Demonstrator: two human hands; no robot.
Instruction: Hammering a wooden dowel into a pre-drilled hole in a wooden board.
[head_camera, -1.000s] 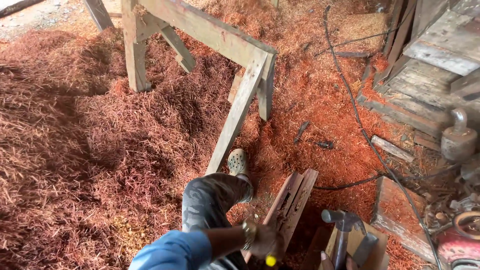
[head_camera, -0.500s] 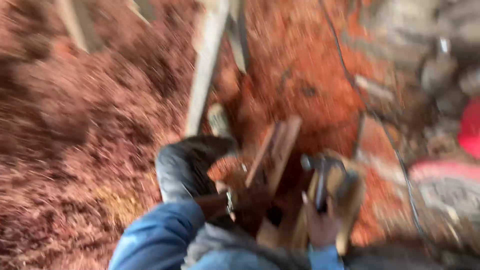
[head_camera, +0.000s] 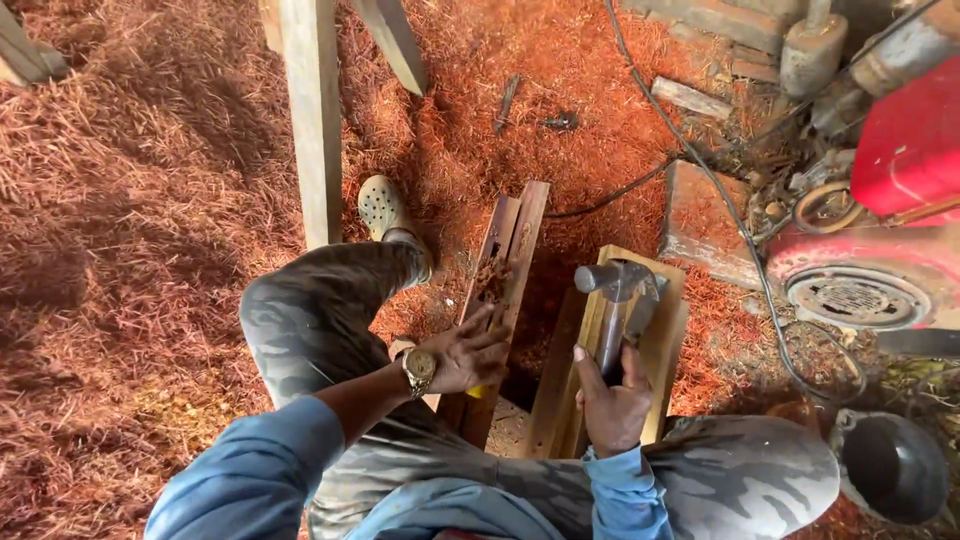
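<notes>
My right hand (head_camera: 610, 402) is closed around the handle of a metal claw hammer (head_camera: 618, 292), whose head lies over a pale wooden block (head_camera: 662, 338). My left hand (head_camera: 465, 352), with a wristwatch on the wrist, holds a yellow-handled tool against a dark reddish plank (head_camera: 505, 265) with a rough slot cut into it. The tool's tip is hidden by my fingers. The plank runs away from me between my knees, and the block sits just right of it.
Red wood shavings (head_camera: 130, 220) cover the floor. A timber trestle leg (head_camera: 315, 110) stands by my left foot (head_camera: 380, 205). A red engine machine (head_camera: 890, 200), a black cable (head_camera: 700, 160) and a dark bowl (head_camera: 893, 465) are at the right.
The view has swung downward and closer. The hammer and block, before at the bottom edge, now sit central. My left hand has settled on the plank.
</notes>
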